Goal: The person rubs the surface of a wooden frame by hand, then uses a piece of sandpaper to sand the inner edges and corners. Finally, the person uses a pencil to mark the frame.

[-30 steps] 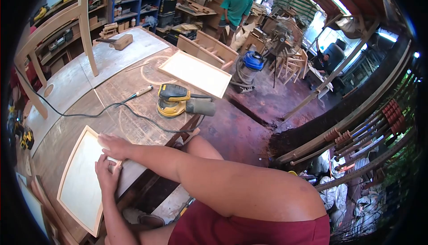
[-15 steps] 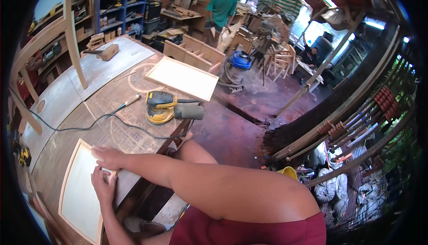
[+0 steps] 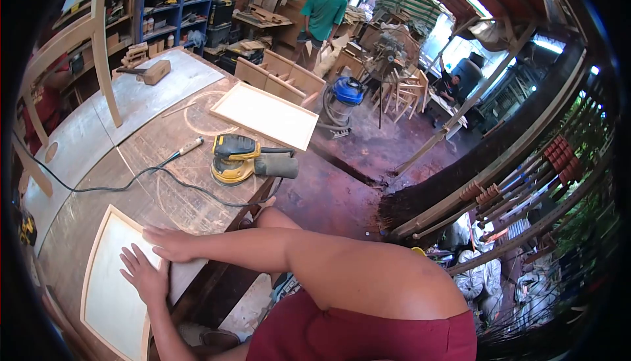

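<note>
A shallow wooden framed panel (image 3: 108, 289) with a pale face lies on the workbench, near its front edge. My left hand (image 3: 148, 279) rests palm down over its right side, fingers spread across the pale face. Just beyond it, my right hand (image 3: 172, 244) lies with fingers stretched out at the panel's upper right edge; part of the rim is hidden under both hands. Further along the bench sits a yellow and black sander (image 3: 233, 158) with a dust bag and a dark cord. Behind the sander is a second framed panel (image 3: 266, 116).
The workbench (image 3: 79, 223) also carries a wooden mallet (image 3: 154, 72) and a chair-like wooden frame (image 3: 105, 52). A blue-topped shop vacuum (image 3: 345, 91) stands on the floor beside a wooden cabinet (image 3: 282, 75). A person in a green shirt (image 3: 323, 16) stands behind; another person sits further right.
My left hand has uncurled from the panel's right edge and now lies spread on its face. My right hand has shifted slightly right and down. The view has moved a little.
</note>
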`<state>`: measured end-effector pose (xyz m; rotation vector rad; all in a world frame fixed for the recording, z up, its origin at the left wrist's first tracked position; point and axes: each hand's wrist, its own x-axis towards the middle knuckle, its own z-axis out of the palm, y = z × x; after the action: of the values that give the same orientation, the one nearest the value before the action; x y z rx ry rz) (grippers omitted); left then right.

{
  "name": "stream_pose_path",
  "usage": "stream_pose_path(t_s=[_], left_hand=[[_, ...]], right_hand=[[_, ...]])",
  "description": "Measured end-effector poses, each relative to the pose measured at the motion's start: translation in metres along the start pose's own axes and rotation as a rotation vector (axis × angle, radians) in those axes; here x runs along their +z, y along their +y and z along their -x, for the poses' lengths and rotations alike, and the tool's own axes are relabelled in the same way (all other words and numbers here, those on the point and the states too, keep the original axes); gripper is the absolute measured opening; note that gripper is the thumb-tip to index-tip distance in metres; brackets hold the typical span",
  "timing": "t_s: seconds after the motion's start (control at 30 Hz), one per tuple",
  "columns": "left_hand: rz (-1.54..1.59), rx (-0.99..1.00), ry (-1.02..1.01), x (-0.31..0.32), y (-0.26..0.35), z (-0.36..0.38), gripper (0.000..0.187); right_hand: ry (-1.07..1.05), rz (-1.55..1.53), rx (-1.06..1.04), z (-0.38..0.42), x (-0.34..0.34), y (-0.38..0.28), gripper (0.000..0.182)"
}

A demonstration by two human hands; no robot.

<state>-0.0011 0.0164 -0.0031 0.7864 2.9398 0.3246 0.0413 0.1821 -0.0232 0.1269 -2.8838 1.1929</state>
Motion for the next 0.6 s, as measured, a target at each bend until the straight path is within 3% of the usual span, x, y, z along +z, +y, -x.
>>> stream_pose_path(t_s=[0.1,0.27,0.4,0.47,0.6], left_hand=[[-0.038,0.008,-0.034,0.0,0.003,0.002,0.101],[-0.013,-0.011,-0.158,-0.03,0.019,0.004,0.113],[0.019,-0.009,-0.132,-0.026,0.016,0.003,0.116],[0.023,-0.015,-0.121,-0.025,0.015,0.002,0.116],[0.034,-0.005,-0.106,-0.021,0.013,0.0,0.115]], right_hand=[[-0.032,0.031,-0.006,-0.008,0.006,0.005,0.064],[0.029,0.027,0.008,-0.11,-0.005,-0.003,0.062],[0.081,0.052,-0.02,-0.161,-0.001,0.004,0.06],[0.085,0.058,-0.02,-0.155,0.004,0.008,0.059],[0.009,0.074,-0.013,-0.066,0.001,0.007,0.059]])
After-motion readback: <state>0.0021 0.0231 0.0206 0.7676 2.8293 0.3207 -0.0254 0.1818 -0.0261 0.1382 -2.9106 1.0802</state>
